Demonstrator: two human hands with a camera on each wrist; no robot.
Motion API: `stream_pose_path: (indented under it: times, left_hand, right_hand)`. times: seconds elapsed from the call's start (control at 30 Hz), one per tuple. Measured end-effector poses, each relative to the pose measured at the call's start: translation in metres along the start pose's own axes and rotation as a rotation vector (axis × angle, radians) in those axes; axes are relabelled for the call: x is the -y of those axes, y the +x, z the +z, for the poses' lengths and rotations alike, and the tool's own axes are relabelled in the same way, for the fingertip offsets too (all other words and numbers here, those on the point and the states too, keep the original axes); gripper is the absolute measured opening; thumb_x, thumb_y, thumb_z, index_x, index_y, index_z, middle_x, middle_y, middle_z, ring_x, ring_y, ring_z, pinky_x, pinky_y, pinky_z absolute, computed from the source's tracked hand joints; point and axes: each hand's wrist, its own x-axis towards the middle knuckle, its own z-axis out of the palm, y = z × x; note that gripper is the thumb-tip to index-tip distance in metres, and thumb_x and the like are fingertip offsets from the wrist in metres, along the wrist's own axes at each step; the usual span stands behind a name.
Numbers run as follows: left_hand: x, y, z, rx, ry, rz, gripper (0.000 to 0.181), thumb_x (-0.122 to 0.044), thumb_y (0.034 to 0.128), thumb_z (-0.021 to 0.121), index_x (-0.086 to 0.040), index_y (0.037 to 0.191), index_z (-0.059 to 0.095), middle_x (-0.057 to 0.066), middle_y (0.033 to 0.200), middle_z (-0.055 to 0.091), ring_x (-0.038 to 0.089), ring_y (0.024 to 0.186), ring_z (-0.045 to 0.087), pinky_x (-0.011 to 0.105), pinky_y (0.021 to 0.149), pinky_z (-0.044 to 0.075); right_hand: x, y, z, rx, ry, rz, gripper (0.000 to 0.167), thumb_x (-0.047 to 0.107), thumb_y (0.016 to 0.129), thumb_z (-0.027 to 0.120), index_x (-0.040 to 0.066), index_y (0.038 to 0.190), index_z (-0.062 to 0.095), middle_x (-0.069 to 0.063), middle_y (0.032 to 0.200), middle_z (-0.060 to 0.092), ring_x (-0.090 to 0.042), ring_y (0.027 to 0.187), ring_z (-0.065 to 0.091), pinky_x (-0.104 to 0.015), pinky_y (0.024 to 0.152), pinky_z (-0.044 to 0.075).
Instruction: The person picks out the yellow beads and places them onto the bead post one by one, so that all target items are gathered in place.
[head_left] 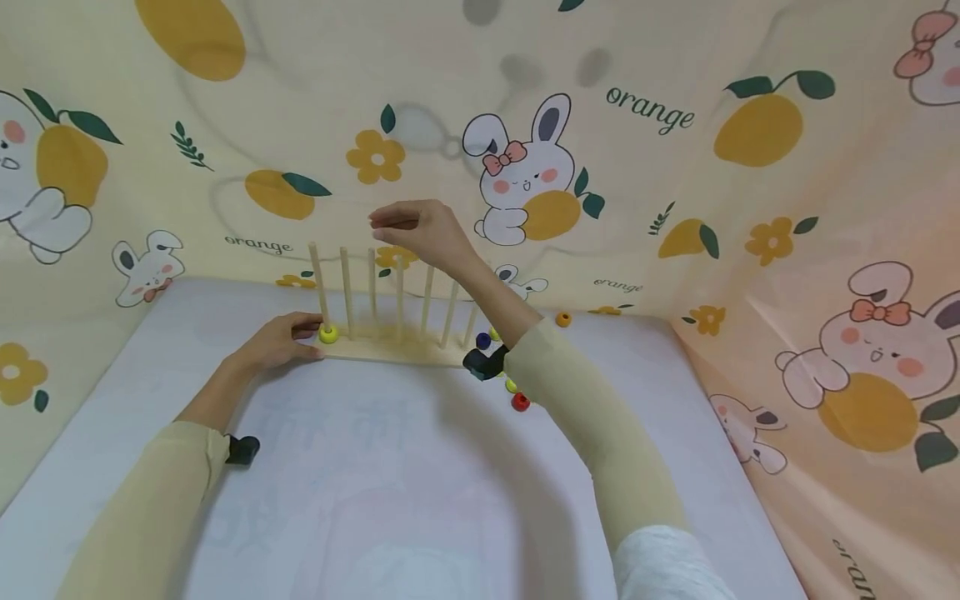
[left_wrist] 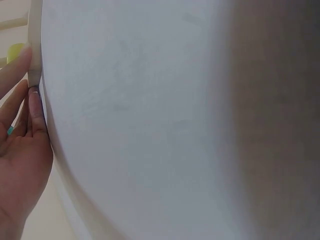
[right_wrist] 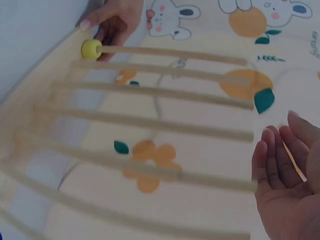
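A wooden peg stand with a row of several upright pegs lies across the table. At its left end my left hand grips the base, the thumb at the front edge and fingers behind. A yellow bead sits at the foot of the leftmost peg, close to those fingers. Above the peg tops hovers my right hand, its fingers loosely bent. In the right wrist view nothing shows between the right hand's fingers, which are apart from the pegs.
Loose beads lie about the stand's right end: a dark blue bead, an orange bead, a red bead and yellow ones, partly hidden by the right forearm. A patterned cloth rises behind the white table.
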Motion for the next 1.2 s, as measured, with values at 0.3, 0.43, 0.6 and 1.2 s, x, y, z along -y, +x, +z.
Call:
stream_pose_path:
  times: [0.3,0.43,0.6,1.2]
  left_hand:
    - [0.003,-0.001,-0.002,0.003,-0.014,0.011,0.078,-0.010,0.0863,0.077,0.007,0.149,0.034,0.028,0.151,0.038,0.043,0.137,0.040,0.052,0.116,0.032]
    - [0.002,-0.001,-0.003,0.001,-0.015,0.019,0.078,-0.011,0.0862,0.077,0.008,0.149,0.034,0.029,0.151,0.038,0.044,0.137,0.040,0.053,0.116,0.032]
    - [0.001,-0.003,-0.001,0.009,-0.028,0.012,0.078,-0.010,0.0862,0.077,0.009,0.148,0.034,0.030,0.151,0.037,0.044,0.137,0.039,0.053,0.116,0.032]
    - [0.000,-0.002,-0.002,0.003,-0.025,-0.001,0.079,-0.010,0.0856,0.078,0.008,0.148,0.034,0.029,0.151,0.037,0.044,0.137,0.038,0.053,0.117,0.031]
  right_hand:
    - [-0.002,-0.032,-0.034,-0.069,0.022,0.006,0.025,0.016,0.092,0.072,0.004,0.115,0.073,-0.008,0.111,0.073,-0.015,0.098,0.070,-0.025,0.088,0.057]
    - [-0.005,-0.044,-0.047,-0.082,-0.005,0.031,0.028,0.014,0.093,0.071,0.003,0.118,0.071,-0.013,0.117,0.071,-0.018,0.100,0.069,-0.026,0.089,0.057]
    - [-0.024,-0.055,-0.059,-0.096,-0.034,0.050,0.028,0.022,0.092,0.073,0.009,0.116,0.073,-0.007,0.114,0.072,-0.015,0.099,0.069,-0.026,0.089,0.057]
    - [-0.053,-0.109,-0.093,-0.176,-0.152,0.112,0.031,0.027,0.093,0.071,0.010,0.118,0.073,-0.004,0.114,0.072,-0.017,0.099,0.067,-0.026,0.088,0.056]
